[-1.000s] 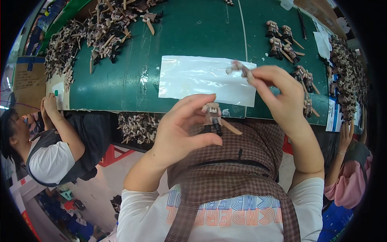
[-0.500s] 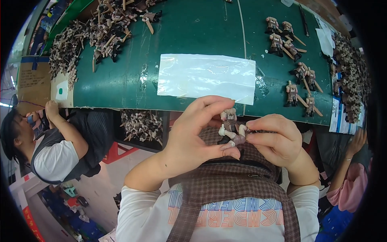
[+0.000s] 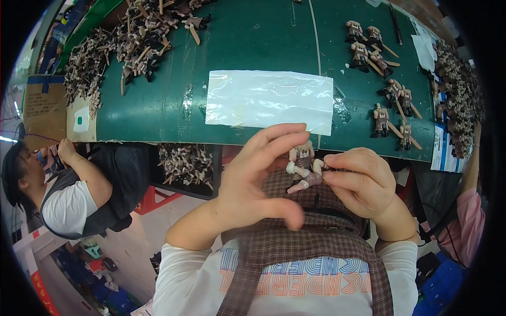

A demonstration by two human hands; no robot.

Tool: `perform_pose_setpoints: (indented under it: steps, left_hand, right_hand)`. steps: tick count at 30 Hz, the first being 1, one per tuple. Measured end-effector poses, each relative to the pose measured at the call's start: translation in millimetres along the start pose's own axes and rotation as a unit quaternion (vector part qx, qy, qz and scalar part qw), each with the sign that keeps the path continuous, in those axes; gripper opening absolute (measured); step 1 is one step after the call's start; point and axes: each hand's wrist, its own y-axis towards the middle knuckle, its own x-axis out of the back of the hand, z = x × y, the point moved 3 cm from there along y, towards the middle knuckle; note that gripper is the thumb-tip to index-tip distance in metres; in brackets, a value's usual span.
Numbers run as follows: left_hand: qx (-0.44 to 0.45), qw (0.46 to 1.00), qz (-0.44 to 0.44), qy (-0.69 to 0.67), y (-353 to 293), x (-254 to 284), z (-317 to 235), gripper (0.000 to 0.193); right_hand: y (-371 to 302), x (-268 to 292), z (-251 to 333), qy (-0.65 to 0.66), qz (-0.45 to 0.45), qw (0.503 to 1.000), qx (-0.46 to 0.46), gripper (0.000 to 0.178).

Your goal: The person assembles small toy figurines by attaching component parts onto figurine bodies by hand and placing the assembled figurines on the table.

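Observation:
My right hand (image 3: 363, 181) pinches small toy figures between thumb and fingertips, in front of my apron. One figure (image 3: 302, 152) has a pale head and a brown body; a pale-limbed figure (image 3: 307, 179) with dark feet lies just below it. Whether the two are joined I cannot tell. Around their left side curves my left hand (image 3: 258, 179), its thumb spread well away below and its index and middle fingers stretched above the upper figure. The lower fingers of that hand are partly hidden behind the figures, so any contact there does not show.
A clear plastic sheet (image 3: 269, 100) lies on the green table (image 3: 253, 37). Several figures with brown sticks (image 3: 380, 121) stand in groups at right. Heaps of figures fill the far left (image 3: 142, 42) and right edge (image 3: 456, 105). A co-worker (image 3: 74, 184) sits at left; another person's pink sleeve (image 3: 466, 221) shows at right.
My left thumb has come off the lower figure and swung down and away. The figures have shifted slightly right with my right hand. At right, the other person's arm has moved up toward the heap.

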Motion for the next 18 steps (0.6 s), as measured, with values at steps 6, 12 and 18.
perform_pose_setpoints:
  steps: [6, 12, 18]
  left_hand:
    - [0.037, 0.966, -0.022, -0.255, -3, 1, 25, 0.056]
    - [0.022, 0.953, -0.063, -0.296, -4, -3, 33, 0.042]
    - [0.034, 0.944, -0.129, -0.301, -6, -14, 33, 0.041]
  right_hand:
    - [7, -2, 2, 0.002, 0.012, 1.0, -0.013, 0.025]
    - [15, -7, 4, -0.002, 0.001, 0.999, -0.041, 0.026]
    - [12, -17, -2, -0.004, -0.004, 0.998, -0.059, 0.039]
